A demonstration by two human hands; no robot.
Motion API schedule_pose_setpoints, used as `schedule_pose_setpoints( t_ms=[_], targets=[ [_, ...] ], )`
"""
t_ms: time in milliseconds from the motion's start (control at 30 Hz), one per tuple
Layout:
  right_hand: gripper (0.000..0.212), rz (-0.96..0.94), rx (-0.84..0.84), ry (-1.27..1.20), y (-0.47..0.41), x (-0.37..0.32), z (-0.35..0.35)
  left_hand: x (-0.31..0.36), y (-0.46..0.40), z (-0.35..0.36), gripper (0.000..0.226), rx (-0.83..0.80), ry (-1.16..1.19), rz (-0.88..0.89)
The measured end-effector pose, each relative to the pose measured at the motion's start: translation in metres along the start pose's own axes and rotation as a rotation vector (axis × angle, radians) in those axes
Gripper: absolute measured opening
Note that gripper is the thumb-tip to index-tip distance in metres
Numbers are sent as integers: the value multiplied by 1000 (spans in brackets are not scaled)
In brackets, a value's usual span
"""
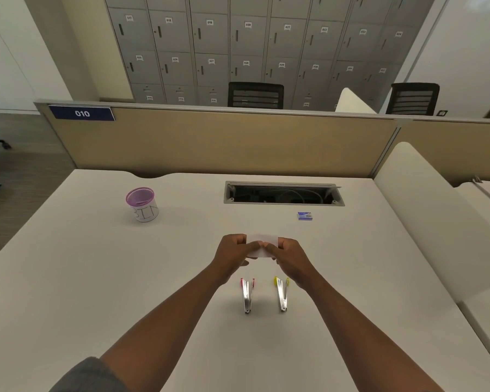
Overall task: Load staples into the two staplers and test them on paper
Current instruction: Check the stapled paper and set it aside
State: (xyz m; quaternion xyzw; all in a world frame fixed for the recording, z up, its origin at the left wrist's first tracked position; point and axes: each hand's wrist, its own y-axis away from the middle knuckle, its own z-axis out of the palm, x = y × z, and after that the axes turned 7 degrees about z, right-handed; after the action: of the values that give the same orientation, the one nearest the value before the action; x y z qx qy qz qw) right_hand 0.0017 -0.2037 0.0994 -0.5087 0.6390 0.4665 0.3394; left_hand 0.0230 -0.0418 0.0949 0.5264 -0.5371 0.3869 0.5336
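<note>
While both hands meet over the middle of the white worktop (pixel 68 278), the things lie spread across it. Toward the far left corner stands a purple mesh cup (pixel 141 204), upright, with a white label wrapped round its lower half. In the middle, the left hand (pixel 234 251) pinches the left end of a small white slip of paper (pixel 262 241), fingers curled round its edge, thumb on the near face. The right hand (pixel 290 254) pinches the right end of the same slip in like manner, and the two thumbs nearly touch at its middle. The paper is held up off the worktop, between the hands.

Nearer the front edge, just below the hands, lie two metal staplers side by side and apart from each other. The red-tipped stapler (pixel 247 295) is on the left, the yellow-tipped stapler (pixel 282 294) on the right, coloured ends pointing away from the person. Neither is touched by a hand.

Along the far edge a cable slot (pixel 283 193) is sunk into the worktop, its lid open. Just in front of its right end lies a small blue box of staples (pixel 305 216), well apart from the staplers.
</note>
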Motion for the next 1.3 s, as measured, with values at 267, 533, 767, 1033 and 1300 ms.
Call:
schedule_pose_setpoints(
  t_ms=[267, 533, 767, 1033, 1300],
  targets=[
    [28, -22, -2, 83, -2, -3, 3, 0, -5, -2, 13, 14, 4, -12],
    [31, 51, -7, 44, -9, -4, 4, -5, -13, -7, 15, 34, 52, -60],
    [19, -37, 58, 311, -30, -1, 8, -19, -20, -20, 22, 33, -13, -61],
    [17, -175, -46, 747, -80, -29, 35, -64, -32, -63, 19, 119, -471, 123],
    [20, -349, -67, 981, -130, -76, 94, -143, -33, -126, 49, 122, -1037, 170]
  ],
)
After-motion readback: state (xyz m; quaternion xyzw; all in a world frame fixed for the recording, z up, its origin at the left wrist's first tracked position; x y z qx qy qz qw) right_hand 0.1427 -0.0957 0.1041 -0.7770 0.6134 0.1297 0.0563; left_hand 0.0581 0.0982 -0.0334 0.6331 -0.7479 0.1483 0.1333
